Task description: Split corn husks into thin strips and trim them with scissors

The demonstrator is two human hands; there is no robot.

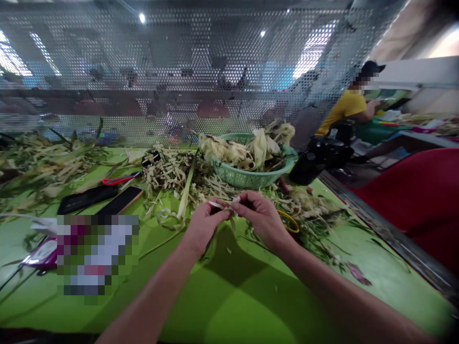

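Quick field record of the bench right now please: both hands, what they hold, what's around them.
left hand: pinching one end of a pale leaf strip
right hand: pinching the same strip's other end
surface: green table
behind the hands: green basket filled with husks
left of the hands: two dark phones, red-handled scissors, loose leaf pile
far right: person in yellow shirt, seated apart

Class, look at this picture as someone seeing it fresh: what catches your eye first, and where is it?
Two bare hands, left hand and right hand, meet at centre, pinching a pale leaf strip over the bright green table. Behind them sits a teal plastic basket heaped with husks, and dry leaves sprawl leftward.
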